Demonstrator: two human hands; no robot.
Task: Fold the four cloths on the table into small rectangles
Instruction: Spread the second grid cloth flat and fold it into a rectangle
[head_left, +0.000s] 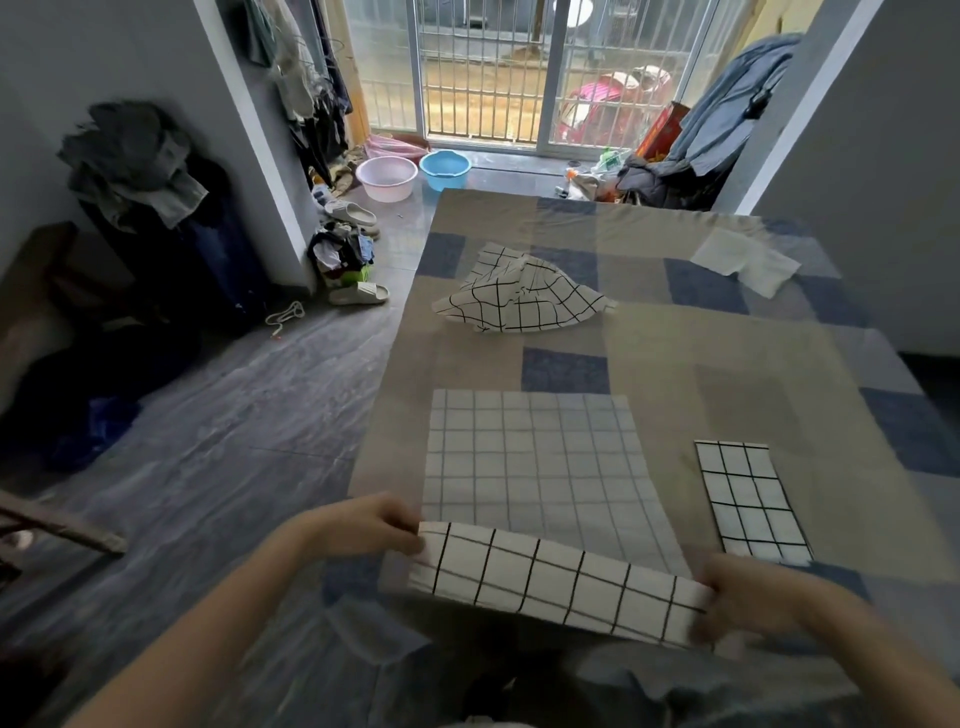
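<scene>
A white cloth with a black grid (540, 467) lies spread in front of me on the patchwork-covered table (727, 353). Its near edge is lifted and curled over toward the far side. My left hand (374, 525) pinches the near left corner, and my right hand (748, 597) pinches the near right corner. A folded grid cloth (748, 499) lies as a narrow rectangle to the right. A crumpled grid cloth (519, 293) sits farther back in the middle. A plain white cloth (743, 257) lies rumpled at the far right.
The table's left edge drops to a grey floor with slippers (358, 293), a pink basin (389, 176) and a blue basin (445, 169). Clothes are piled at the left wall and at the far right. A wall stands close to the right.
</scene>
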